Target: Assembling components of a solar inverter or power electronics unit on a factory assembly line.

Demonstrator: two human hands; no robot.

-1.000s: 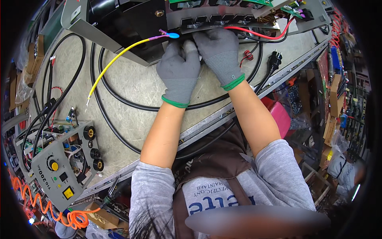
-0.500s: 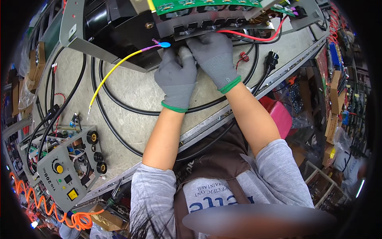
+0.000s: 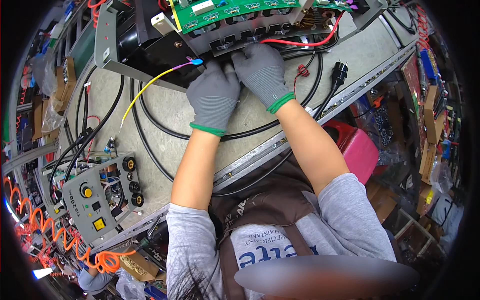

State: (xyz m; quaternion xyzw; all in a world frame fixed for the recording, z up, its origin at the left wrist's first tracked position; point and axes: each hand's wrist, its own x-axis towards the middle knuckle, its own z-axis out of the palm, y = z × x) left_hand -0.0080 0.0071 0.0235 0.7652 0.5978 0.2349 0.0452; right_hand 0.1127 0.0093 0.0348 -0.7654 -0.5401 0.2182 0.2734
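Note:
Both my hands wear grey knit gloves with green cuffs and work at the lower near edge of an open machine chassis [image 3: 107, 47]. My left hand [image 3: 212, 97] has its fingers curled in beneath the black housing [image 3: 162, 56]. Close beside it, my right hand [image 3: 262, 72] reaches under a row of black components below the green circuit board [image 3: 237, 15]. The fingertips of both hands are hidden there, so what they grip cannot be made out. A yellow wire [image 3: 145, 90] with a blue ring-shaped end [image 3: 197, 62] hangs out left of my left hand. Above my right hand runs a red cable [image 3: 300, 43].
A thick black cable [image 3: 170, 131] loops across the metal worktop [image 3: 185, 155] under my wrists. Its plug [image 3: 339, 75] lies at the right edge. An open grey power unit [image 3: 82, 207] stands at the left. Beyond the bench are an orange coiled hose [image 3: 55, 232] and a pink seat [image 3: 361, 152].
The view has turned slightly, shifting the whole scene. Both hands stay under the machine's edge, close together, with little visible movement against it.

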